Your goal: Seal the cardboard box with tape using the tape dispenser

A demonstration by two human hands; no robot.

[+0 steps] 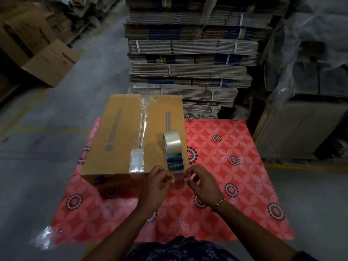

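Note:
A closed brown cardboard box [120, 132] lies on a red patterned table. Clear tape [141, 127] runs along its centre seam, crinkled at the near end. The tape dispenser [172, 151], with a clear roll and dark blue body, rests on the box's right near corner. Just in front of that corner, my left hand [156, 183] and my right hand [202, 182] pinch the two ends of a short clear tape strip [178, 179] between fingertips. A gold bracelet circles my right wrist.
The red flowered table cover [235, 166] stretches to the right of the box. A tall stack of flattened cartons [188, 59] stands behind the table. Open cartons [47, 61] sit at far left, and plastic-wrapped pallets [308, 72] at right.

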